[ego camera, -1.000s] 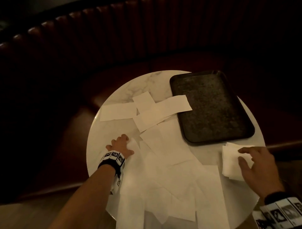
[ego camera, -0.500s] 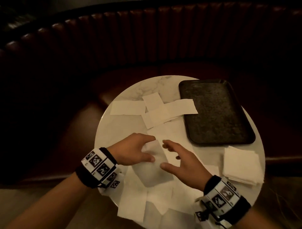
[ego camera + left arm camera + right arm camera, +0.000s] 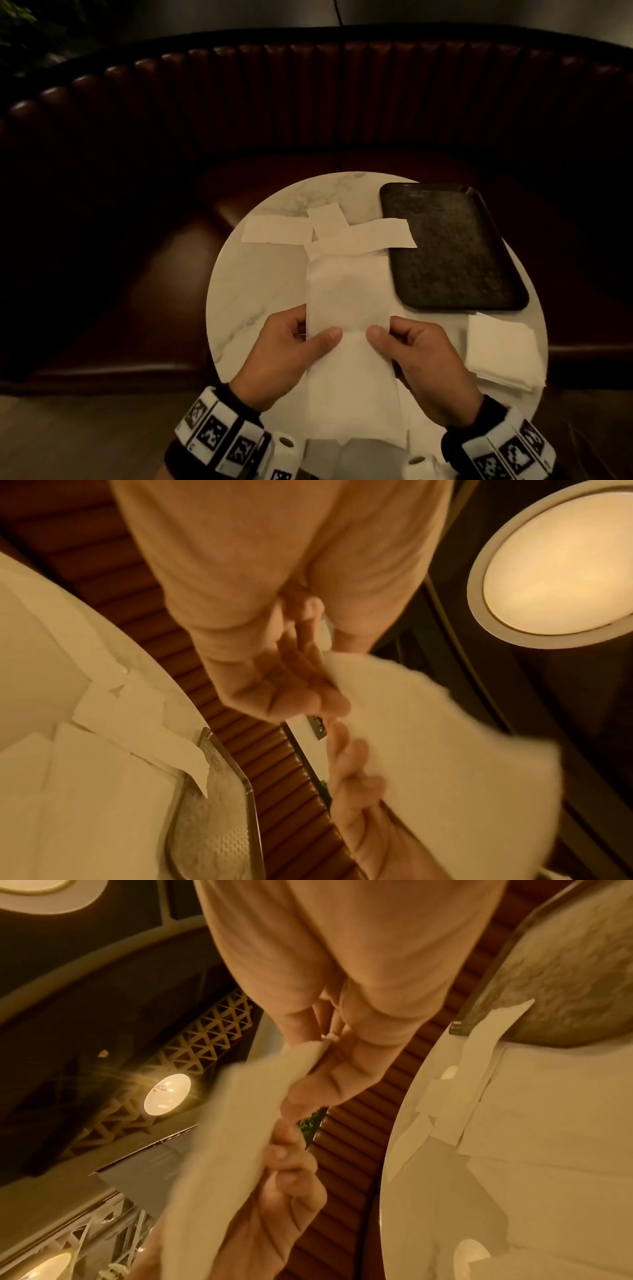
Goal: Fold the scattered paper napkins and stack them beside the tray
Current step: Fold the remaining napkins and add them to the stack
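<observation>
While held above the table's near edge, one long napkin runs lengthwise from near to far.
Left hand and right hand pinch its side edges, thumbs on top; its near end hides the loose napkins beneath. Folded stack sits at the right edge, just beside the tray farther back.

Bare forearms, and each wrist wears a black band carrying white blocks printed with black square markers, apparently.
</observation>
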The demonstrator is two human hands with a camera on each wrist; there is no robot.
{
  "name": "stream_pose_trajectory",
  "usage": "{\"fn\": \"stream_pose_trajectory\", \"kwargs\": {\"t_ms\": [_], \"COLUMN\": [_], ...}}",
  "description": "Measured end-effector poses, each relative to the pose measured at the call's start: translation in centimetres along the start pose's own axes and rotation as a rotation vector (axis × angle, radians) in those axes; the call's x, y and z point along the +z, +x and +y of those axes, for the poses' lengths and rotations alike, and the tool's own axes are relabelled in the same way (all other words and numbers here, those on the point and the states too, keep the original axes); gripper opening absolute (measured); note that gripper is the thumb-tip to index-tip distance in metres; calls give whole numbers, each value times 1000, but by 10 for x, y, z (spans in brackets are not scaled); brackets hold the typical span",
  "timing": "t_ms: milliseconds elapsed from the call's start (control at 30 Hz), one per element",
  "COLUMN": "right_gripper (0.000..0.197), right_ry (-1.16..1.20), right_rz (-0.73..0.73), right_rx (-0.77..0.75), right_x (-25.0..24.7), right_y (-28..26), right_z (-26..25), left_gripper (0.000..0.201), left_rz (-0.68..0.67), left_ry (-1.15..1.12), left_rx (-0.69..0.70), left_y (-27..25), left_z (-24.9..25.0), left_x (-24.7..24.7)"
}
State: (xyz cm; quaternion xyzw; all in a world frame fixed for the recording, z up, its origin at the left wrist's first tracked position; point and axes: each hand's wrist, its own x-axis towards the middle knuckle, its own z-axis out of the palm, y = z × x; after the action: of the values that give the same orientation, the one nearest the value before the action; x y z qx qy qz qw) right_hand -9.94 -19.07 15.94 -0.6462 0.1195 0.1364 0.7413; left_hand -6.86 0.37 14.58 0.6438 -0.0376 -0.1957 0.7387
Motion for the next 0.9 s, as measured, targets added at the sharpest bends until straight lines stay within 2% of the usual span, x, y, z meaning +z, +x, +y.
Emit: {"fn": "stream_pose_trajectory", "kwargs": {"t_ms": [100,233,367,467,567,800,900], "right_gripper": [17,28,35,39,45,33,25], "right_ry": [13,43,70,0,-40,99,120], "right_rz": [-15,-46,11,44,84,70,74], "right_rx": [-4,-14,-66,-101,-98,-91,-100], "right_x": [-3,-7,-9,-11,-15,-16,-17], "right_y": [-6,-12,-15,-17,-16,-22,-23], "right_z": [-4,-5,-9,-17,-19,-21,-23], "left_gripper": [19,16,14,11,26,21,26], "left_rz": [82,51,46,64,60,56,51], "left_ry": [-20,29,89,108,82,-62,-73], "left_rx": [61,73,121,164,138,59,36], "left_y": [-7,-12,-10,-9,-9,-10,-10], "left_z": [-3,2,10,18,20,27,29], "left_x": [10,7,3,9,13,22,26]}}
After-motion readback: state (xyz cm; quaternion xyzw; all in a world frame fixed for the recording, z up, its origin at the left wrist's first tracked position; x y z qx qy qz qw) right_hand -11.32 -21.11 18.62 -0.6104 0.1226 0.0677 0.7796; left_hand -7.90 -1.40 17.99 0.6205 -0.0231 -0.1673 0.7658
